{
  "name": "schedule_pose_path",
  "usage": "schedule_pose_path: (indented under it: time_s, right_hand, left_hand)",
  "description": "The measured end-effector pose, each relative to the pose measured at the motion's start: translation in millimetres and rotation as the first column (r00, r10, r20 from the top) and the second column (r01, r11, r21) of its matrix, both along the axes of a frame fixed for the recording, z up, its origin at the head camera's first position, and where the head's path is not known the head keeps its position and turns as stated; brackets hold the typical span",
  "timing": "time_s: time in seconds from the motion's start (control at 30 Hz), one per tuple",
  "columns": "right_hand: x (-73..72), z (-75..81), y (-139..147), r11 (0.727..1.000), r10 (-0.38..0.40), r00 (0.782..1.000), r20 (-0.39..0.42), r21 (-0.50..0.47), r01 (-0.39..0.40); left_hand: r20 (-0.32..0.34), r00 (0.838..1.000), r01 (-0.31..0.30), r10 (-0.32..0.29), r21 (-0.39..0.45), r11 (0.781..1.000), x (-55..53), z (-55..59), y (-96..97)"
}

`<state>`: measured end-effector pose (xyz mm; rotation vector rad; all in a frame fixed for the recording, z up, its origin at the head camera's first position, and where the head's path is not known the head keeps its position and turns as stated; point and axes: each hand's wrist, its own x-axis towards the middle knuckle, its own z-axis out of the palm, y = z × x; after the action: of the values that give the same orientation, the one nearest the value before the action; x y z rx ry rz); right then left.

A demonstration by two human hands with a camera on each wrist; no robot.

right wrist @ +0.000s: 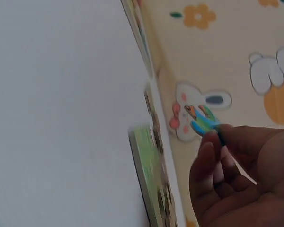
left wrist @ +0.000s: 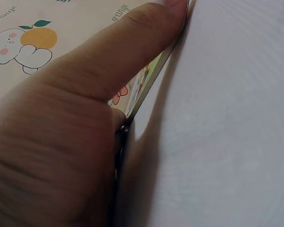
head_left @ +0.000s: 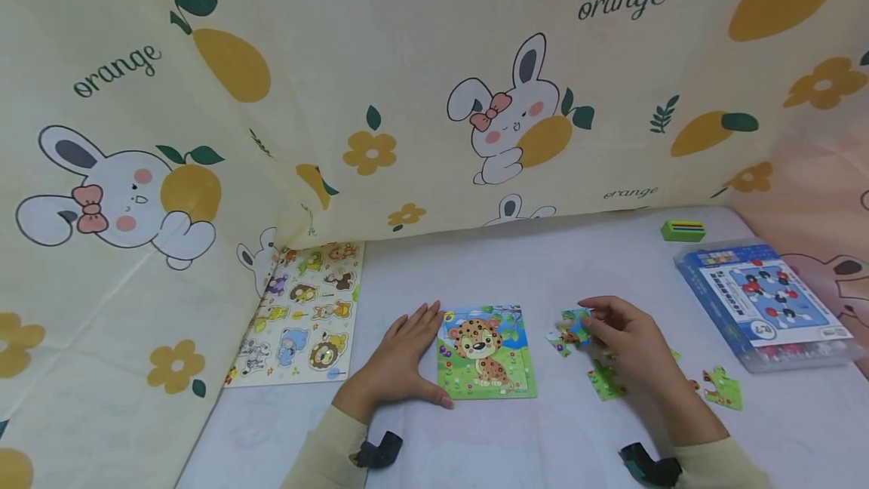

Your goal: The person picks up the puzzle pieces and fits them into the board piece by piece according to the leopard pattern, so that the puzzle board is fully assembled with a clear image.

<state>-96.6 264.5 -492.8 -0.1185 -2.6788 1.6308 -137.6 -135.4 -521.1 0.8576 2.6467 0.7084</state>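
Two hands [head_left: 400, 361] [head_left: 629, 338], one pinched piece [right wrist: 203, 122], one leopard puzzle [head_left: 483, 357] between.

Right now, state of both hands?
Left hand: open, at the left edge of the leopard puzzle.
Right hand: closed, pinching a puzzle piece.

The right hand [head_left: 631, 342] partly covers the loose puzzle pieces [head_left: 606, 382], so I can't count them. Up close, the pinched piece [right wrist: 204, 123] blurs, its near end lost in the grip. A curtain [head_left: 380, 198] hides the far left corner of the animal sheet [head_left: 314, 323]. Small lettering on the blue box [head_left: 774, 308] defeats me; the left sleeve [head_left: 322, 455] is cut off below.
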Motion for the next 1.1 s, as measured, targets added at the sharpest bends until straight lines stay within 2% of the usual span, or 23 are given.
schedule_pose_path:
  time_s: [0.3,0.67,0.8,1.1]
  right_hand:
    - [-2.0,-6.6,-30.9,0.988,0.106,0.994,-0.001,-0.111,-0.106]
    - [-11.9,-9.5,-68.6,0.975,0.150,0.988,0.036,-0.174,-0.142]
    - [-18.1,-10.9,-80.1,0.973,0.153,0.987,0.050,-0.184,-0.141]
    - [-27.3,-12.8,-96.6,0.980,0.107,0.989,0.103,-0.179,-0.088]
  left_hand:
    - [-0.007,1.000,0.001,-0.002,-0.008,1.000,-1.2,-4.2,-1.3]
    - [-0.007,1.000,0.002,-0.002,0.000,1.000,-1.5,-6.3,-2.1]
    - [-0.006,1.000,0.002,-0.002,-0.002,1.000,-1.6,-6.4,-1.9]
    - [-0.001,1.000,0.003,-0.003,0.015,1.000,-1.7,-6.7,-2.3]
